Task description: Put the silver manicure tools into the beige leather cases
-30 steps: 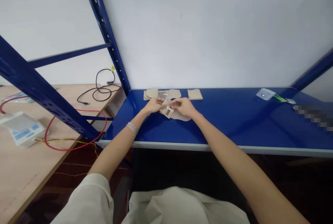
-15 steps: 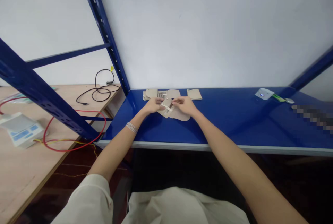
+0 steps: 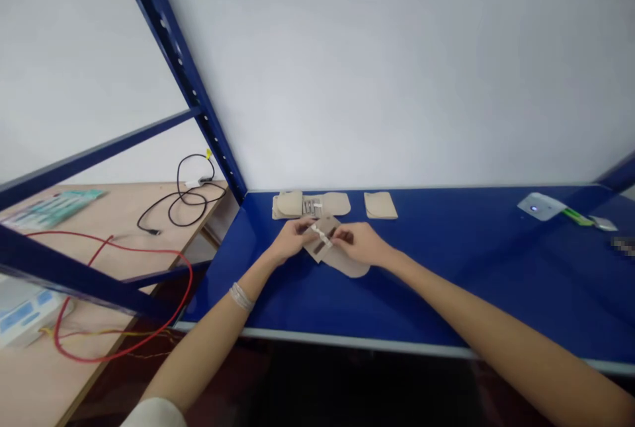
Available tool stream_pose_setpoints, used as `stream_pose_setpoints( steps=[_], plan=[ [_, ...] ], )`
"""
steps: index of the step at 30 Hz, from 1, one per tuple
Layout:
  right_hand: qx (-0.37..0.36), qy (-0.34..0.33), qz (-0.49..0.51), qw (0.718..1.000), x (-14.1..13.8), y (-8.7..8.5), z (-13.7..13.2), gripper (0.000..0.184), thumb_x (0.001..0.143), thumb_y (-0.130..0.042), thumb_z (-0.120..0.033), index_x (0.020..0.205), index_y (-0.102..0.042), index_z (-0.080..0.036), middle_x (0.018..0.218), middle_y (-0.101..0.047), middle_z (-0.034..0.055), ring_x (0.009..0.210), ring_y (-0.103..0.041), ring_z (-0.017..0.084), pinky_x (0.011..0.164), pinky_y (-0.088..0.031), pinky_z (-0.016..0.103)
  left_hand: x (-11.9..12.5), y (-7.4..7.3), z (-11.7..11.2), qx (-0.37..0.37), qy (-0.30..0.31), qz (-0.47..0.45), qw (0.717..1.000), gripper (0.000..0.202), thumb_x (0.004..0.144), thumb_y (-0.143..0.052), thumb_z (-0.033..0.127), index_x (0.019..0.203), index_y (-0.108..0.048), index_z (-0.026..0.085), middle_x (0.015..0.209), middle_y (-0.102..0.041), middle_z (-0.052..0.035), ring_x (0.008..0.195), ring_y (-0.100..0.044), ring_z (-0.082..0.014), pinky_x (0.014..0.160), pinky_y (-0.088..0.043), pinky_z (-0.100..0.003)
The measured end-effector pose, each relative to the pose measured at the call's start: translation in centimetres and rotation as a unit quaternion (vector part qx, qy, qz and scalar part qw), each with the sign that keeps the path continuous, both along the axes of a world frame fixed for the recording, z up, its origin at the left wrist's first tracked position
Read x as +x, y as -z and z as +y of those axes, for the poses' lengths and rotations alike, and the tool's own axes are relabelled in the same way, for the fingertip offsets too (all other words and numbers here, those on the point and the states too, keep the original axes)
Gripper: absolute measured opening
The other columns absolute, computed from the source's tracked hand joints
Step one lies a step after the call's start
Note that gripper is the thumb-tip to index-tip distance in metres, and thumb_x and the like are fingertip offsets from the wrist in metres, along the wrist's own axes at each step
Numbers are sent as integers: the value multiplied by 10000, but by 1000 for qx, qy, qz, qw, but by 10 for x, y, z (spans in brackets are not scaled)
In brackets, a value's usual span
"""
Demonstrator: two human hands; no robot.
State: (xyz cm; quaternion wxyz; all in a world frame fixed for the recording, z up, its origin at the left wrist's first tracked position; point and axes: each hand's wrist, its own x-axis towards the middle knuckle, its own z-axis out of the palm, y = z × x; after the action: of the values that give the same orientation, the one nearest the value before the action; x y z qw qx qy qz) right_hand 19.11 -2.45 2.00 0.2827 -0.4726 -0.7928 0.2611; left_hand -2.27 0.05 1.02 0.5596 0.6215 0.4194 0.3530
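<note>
Head view showed an unfolded beige piece (image 3: 351,264) held between two bare hands over the blue tabletop (image 3: 436,288). Its left side was gripped by the left hand (image 3: 292,239), with the fingers curled about the edge. At the right hand (image 3: 364,243), thumb and fingertips were brought together on the lower end of a white strip (image 3: 322,236); whether the beige layer beneath was caught as well could not be told. Neither hand had been withdrawn.

Compared with half a second earlier, the strip was shown more plainly, drawn slantwise across the piece from one hand toward the other. This was judged to be a small fingertip adjustment, with the strip being handled while the piece was steadied from the left. Whether the strip had been secured could not be seen. The viewpoint had also been shifted, so that more of a teal packet (image 3: 57,209) was brought into sight on the wooden table (image 3: 112,215).

Along the wall, no change of place was noted: another unfolded beige piece with dark slender items (image 3: 311,207) was left behind the hands, and a folded beige piece (image 3: 381,205) was left farther right.
</note>
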Motion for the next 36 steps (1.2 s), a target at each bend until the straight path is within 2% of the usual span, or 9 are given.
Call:
stream_pose_setpoints(
  steps=[6, 8, 11, 14, 16, 19, 29, 36],
  plan=[
    [5, 13, -3, 1000, -10, 2, 1, 178, 871, -512, -272, 717, -578, -211, 618, -638, 13, 550, -571, 162, 545, -385, 281, 5, -1, 0, -37, -84, -32, 995, 408, 632, -834, 384, 940, -711, 147, 888, -723, -54, 756, -636, -175, 716, -507, -269],
    [21, 4, -19, 1000, -10, 4, 2, 210, 884, -487, -262, 682, -527, -220, 595, -616, 13, 558, -568, 173, 591, -389, 307, 9, 0, 5, -52, -95, -45, 993, 363, 684, -796, 442, 879, -714, 147, 815, -711, -44, 689, -612, -150, 663, -492, -250],
    [42, 17, -44, 998, -8, 9, 5, 224, 881, -467, -225, 658, -472, -230, 613, -629, 20, 583, -569, 187, 697, -400, 357, 15, 1, 18, -61, -64, -18, 996, 428, 790, -656, 570, 767, -695, 144, 686, -647, -20, 579, -527, -112, 561, -422, -226],
    [36, 31, -59, 997, -3, 14, 7, 226, 884, -455, -217, 660, -455, -240, 633, -645, 27, 593, -565, 196, 717, -397, 375, 20, 0, 37, -41, 8, 52, 998, 503, 798, -610, 618, 620, -602, 147, 561, -498, 16, 508, -395, -90, 484, -301, -219],
    [35, 37, -66, 997, 0, 17, 8, 233, 902, -435, -229, 670, -462, -247, 645, -653, 35, 594, -567, 200, 721, -396, 383, 23, -1, 46, -18, 42, 84, 995, 530, 818, -578, 619, 568, -522, 155, 545, -417, 25, 513, -344, -89, 486, -265, -227],
    [39, 38, -72, 996, 2, 22, 7, 240, 918, -413, -237, 689, -482, -250, 669, -666, 46, 603, -578, 199, 740, -386, 397, 27, -2, 53, 27, 43, 114, 992, 539, 858, -531, 592, 543, -445, 165, 553, -350, 27, 529, -318, -93, 505, -251, -238],
    [-1, 19, -61, 998, 4, 26, 6, 242, 907, -420, -233, 670, -464, -245, 665, -659, 42, 578, -567, 186, 702, -348, 397, 25, 8, 53, -43, 20, 98, 994, 480, 882, -522, 549, 587, -528, 170, 559, -384, 14, 526, -343, -102, 483, -261, -243],
    [32, 21, -41, 998, 2, 29, -7, 229, 863, -479, -195, 645, -433, -249, 609, -625, 22, 525, -527, 165, 659, -343, 383, 23, 12, 54, -62, -5, 68, 996, 491, 872, -535, 573, 599, -556, 165, 552, -435, 9, 508, -368, -97, 470, -277, -237]
  ],
)
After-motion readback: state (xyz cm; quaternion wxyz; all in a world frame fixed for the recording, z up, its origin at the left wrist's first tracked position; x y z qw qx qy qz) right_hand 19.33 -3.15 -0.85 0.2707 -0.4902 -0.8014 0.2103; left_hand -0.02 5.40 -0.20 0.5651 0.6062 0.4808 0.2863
